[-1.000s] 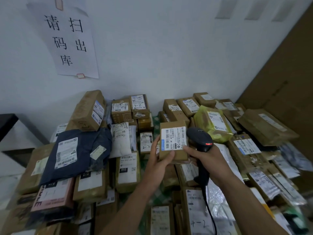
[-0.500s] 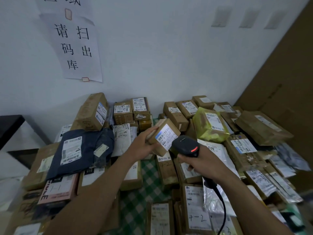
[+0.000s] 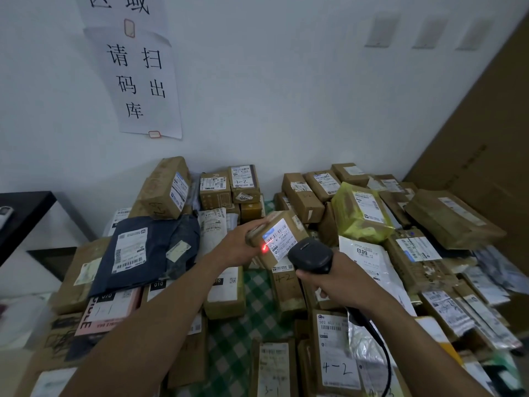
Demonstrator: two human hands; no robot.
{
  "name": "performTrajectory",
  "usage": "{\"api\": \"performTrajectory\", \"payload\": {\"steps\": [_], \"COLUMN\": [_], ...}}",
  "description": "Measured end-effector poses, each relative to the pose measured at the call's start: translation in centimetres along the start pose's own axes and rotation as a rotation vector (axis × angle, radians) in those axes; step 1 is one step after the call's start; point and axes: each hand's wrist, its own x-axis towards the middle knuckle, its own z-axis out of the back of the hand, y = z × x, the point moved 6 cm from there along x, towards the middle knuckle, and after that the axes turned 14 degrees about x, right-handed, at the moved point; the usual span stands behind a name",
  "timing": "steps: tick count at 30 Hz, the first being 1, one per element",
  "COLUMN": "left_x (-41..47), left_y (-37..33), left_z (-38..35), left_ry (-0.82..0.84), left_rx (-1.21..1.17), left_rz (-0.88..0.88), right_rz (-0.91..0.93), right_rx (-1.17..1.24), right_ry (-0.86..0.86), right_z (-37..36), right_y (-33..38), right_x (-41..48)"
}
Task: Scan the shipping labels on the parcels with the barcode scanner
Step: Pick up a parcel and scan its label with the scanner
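My left hand point(image 3: 233, 247) grips a small brown cardboard parcel point(image 3: 282, 224) from its left end, lifted above the pile and tilted. Its white shipping label point(image 3: 282, 239) faces the camera. A red scan line falls on the label's lower left corner. My right hand point(image 3: 333, 277) grips the handle of a black corded barcode scanner point(image 3: 310, 255), whose head sits just right of and below the label, aimed at it. The scanner's cable point(image 3: 380, 348) trails down to the lower right.
Several labelled parcels cover a table with a green checked cloth point(image 3: 254, 308): a dark blue mailer point(image 3: 143, 250) at left, a yellow bag point(image 3: 359, 216) at right, brown boxes all round. A paper sign point(image 3: 143, 81) hangs on the white wall. A large cardboard sheet point(image 3: 486, 156) leans at right.
My left hand has lifted the parcel from the pile and tilted it leftward. The scanner dropped below the label, and a red beam now shows on the label.
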Motion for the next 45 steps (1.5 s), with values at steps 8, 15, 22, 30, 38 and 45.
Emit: {"api": "performTrajectory", "payload": {"steps": [8,15,22,30,38,45], "left_x": [-0.1,-0.2,-2.4,-4.1,-3.5,1.3], "left_y": [0.4,0.9,0.8,0.7,1.0,2.4], "left_z": [-0.3,-1.6,-10.3,-18.4,-19.1,-11.5], "left_ry": [0.021,0.025,0.023,-0.071,0.101,-0.139], "left_rx": [0.009,-0.104,-0.614,-0.849,-0.766,-0.430], "left_rz": [0.014,0.091,0.453,0.629,0.641,0.580], "right_rz": [0.010,-0.001,-0.079,-0.175,-0.205,-0.260], "right_rx": [0.038,0.061,0.179,0.156,0.158,0.145], "right_ry": [0.016,0.026,-0.056,-0.044,-0.001,0.019], "right_z": [-0.1,0.1,1.9,1.8,1.3,0.6], "right_y": [-0.7,-0.6,-2.9,-5.2,-4.7,-5.0], "right_x": [0.3,0.2,0.7,2.0,3.5,5.5]}}
